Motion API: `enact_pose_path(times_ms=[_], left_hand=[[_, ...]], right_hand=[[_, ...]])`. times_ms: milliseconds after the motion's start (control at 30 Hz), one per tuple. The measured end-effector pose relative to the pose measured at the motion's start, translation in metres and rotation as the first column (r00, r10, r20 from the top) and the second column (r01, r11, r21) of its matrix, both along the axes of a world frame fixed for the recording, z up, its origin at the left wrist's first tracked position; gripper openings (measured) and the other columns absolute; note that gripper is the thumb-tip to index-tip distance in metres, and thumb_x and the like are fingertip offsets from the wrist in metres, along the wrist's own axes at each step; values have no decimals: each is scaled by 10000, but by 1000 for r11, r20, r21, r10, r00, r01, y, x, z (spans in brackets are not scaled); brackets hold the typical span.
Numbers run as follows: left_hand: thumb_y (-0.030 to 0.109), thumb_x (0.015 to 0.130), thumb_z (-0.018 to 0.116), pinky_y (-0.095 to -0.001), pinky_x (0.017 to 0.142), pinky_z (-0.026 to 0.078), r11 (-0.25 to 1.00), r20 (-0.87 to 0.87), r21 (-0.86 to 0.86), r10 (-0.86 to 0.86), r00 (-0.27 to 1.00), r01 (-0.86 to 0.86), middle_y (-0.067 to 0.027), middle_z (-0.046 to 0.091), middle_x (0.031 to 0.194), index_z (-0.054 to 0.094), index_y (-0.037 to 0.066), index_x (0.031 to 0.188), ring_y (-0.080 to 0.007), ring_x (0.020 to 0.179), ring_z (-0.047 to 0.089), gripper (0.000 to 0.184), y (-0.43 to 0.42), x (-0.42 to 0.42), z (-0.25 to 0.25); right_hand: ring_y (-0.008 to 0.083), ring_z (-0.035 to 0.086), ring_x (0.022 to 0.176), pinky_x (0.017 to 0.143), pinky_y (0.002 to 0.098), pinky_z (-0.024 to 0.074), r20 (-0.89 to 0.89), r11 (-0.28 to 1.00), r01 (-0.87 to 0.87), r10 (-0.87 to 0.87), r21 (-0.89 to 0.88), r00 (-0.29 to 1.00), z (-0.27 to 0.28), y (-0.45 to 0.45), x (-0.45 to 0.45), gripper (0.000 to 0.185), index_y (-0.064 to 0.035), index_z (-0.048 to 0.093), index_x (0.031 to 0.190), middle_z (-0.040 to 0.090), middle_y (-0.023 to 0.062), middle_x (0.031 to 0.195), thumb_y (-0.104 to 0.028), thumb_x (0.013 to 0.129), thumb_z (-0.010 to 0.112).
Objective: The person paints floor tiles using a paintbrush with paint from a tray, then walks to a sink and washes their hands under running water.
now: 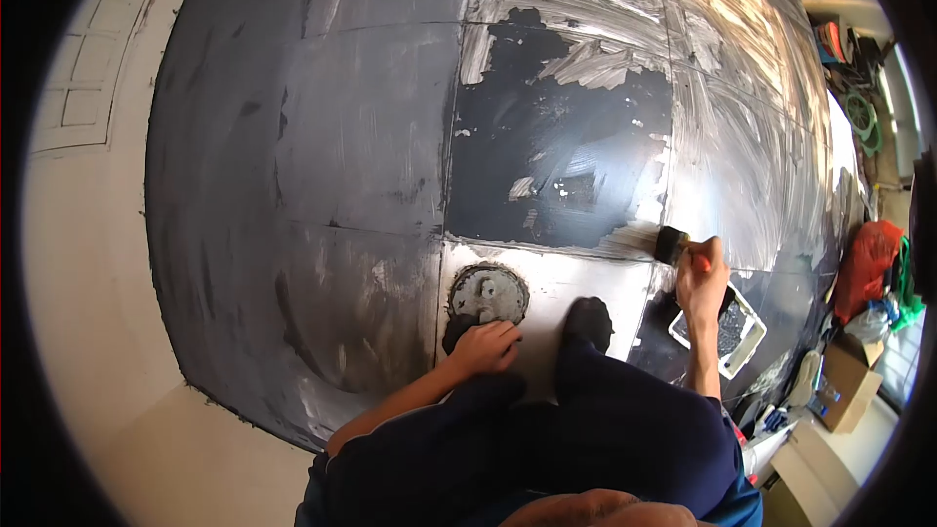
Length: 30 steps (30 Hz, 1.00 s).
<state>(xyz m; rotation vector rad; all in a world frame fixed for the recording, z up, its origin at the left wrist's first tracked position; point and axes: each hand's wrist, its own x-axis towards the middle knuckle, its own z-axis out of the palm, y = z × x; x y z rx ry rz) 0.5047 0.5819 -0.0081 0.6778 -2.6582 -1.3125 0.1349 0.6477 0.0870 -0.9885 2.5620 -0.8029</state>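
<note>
The streaked floor (361, 127) is carrying a white tray (750, 349) near its lower right edge. The left hand (486, 346) is curling, contents unclear; the right hand (703, 285) is gripping a paintbrush (672, 245) near the tray. Coating seems under way; the next stroke is probably calling for loaded bristles.

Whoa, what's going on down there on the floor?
Someone is crouched on the floor, holding a black-bristled brush in the right hand. The brush is close to a corner of a dark patch, with pale streaks around part of it. A white tub with dark stuff inside sits beside the right wrist. The left hand hangs near a round grey disc, with no tool showing in it.
</note>
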Motion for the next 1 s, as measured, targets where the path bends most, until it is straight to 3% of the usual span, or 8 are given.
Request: enact_pose_path(times_ms=[67,133,200,333,467,567,867,1000], left_hand=[[110,780,681,-375,639,558,1000,-3,-10,-12,1000,12,-56,601,844,623,102,917,-251,779,658,148,0,0,-1],[114,774,682,-373,640,560,999,16,-33,-12,1000,13,-54,599,849,618,102,910,-243,781,659,150,1,-1,-2],[118,769,682,-379,637,560,999,9,-38,-23,1000,24,-51,595,848,610,105,919,-245,780,660,167,3,1,-3],[125,761,684,-398,628,560,999,-40,-47,-4,999,3,-55,588,851,595,107,946,-257,788,660,207,5,7,-13],[145,774,672,-411,624,556,999,-40,-24,42,998,-43,-67,583,867,568,104,933,-277,806,656,194,8,8,-14],[160,777,662,-438,651,546,998,-14,14,54,998,-53,-95,580,861,541,81,905,-309,826,652,193,8,9,-14],[152,818,620,-453,704,531,994,-88,87,80,993,-72,-92,604,900,570,102,947,-306,867,646,147,20,-6,-25],[154,825,627,-461,715,529,964,-411,148,-144,900,222,-99,634,919,605,103,973,-328,876,657,158,19,-76,-30]], right_hand=[[355,716,718,671,411,561,-89,991,-92,101,97,991,-16,-2,31,154,-16,581,975,702,193,809,16,840,648],[405,713,859,697,439,570,53,918,-391,388,67,920,-26,-21,79,219,-34,577,1022,707,187,886,32,822,637],[388,687,1054,757,412,581,-53,770,-637,635,-37,770,-43,-48,124,264,-44,555,1020,704,183,968,49,791,650],[362,610,1256,966,392,524,404,688,-478,716,-546,568,-57,-94,149,202,-19,481,930,712,195,1099,133,848,587],[177,658,1034,948,344,542,725,826,31,475,-563,500,-49,-103,130,153,-46,488,946,702,190,1137,46,950,611],[294,665,1114,954,498,579,833,805,310,362,-506,419,-47,-68,77,133,-95,547,1063,668,199,1177,-32,971,619],[359,599,1207,1113,432,485,619,816,398,-62,-420,783,-29,161,-107,314,106,560,1239,600,275,1278,-15,950,569],[354,596,1210,1117,426,482,585,802,510,-262,-310,768,-35,193,-109,315,113,557,1239,596,276,1282,-15,952,567]])
